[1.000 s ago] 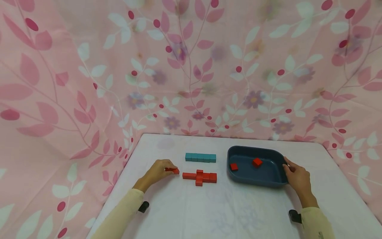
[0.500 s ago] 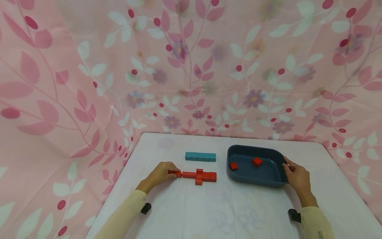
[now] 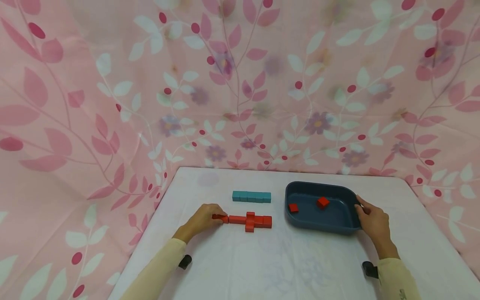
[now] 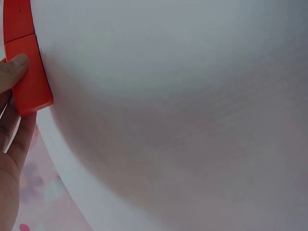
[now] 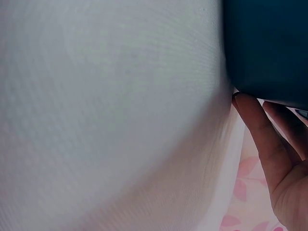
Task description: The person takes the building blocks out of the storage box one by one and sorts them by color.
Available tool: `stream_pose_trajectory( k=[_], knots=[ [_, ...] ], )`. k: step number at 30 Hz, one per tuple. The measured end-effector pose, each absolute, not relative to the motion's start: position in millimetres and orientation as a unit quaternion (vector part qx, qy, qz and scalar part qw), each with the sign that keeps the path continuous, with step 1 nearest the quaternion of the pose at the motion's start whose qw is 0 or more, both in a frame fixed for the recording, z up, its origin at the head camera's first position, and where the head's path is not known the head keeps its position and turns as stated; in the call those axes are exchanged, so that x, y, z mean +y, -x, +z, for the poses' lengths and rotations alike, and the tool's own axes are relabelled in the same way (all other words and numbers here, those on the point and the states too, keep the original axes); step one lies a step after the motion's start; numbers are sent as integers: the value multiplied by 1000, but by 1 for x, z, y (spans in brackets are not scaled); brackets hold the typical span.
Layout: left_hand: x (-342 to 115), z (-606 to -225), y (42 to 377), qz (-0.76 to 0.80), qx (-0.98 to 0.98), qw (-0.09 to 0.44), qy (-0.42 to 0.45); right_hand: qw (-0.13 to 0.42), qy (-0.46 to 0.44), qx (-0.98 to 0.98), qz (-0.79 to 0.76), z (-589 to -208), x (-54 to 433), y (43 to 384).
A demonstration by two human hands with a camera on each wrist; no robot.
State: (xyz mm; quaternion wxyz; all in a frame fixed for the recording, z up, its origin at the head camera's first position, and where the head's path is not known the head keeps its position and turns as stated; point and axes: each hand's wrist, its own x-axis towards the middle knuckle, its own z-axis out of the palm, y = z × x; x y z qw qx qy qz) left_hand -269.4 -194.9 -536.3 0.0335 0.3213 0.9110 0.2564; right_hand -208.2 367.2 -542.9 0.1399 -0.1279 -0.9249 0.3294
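My left hand (image 3: 201, 218) pinches a red block (image 4: 32, 86) between thumb and fingers, at the left end of a red row. In the left wrist view its end meets another red block (image 4: 18, 19). The red row (image 3: 237, 219) lies on the table, with one red block (image 3: 250, 217) set crosswise over it. My right hand (image 3: 376, 228) grips the right end of a dark blue tray (image 3: 318, 227), seen from the side in the right wrist view, with fingers (image 5: 255, 115) at its lower edge. Two red cubes, one at left (image 3: 293, 208) and one mid-tray (image 3: 323, 203), lie inside.
A straight row of teal blocks (image 3: 251, 196) lies behind the red ones, left of the tray. The white-covered table (image 3: 262, 266) ends at the back against a pink floral cloth (image 3: 240, 83). Dark wrist-worn pieces (image 3: 185, 261) hang below both sleeves.
My left hand has moved slightly right and toward me, bringing its red block up against the row's left end. My right hand and the tray have stayed put.
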Motion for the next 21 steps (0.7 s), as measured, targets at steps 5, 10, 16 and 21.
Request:
stream_pose_trajectory(
  k=[5,10,16,21],
  knots=[
    [-193,-536,271,248,913,41,-320,141,131,-924,329,-544,367,209],
    [-192,-536,271,251,911,31,-326,143,134,-925,324,-545,366,210],
    [-191,-536,270,250,917,36,-308,140,143,-924,325,-543,365,209],
    [-190,-532,270,245,919,40,-306,139,143,-924,325,-542,364,209]
  ],
)
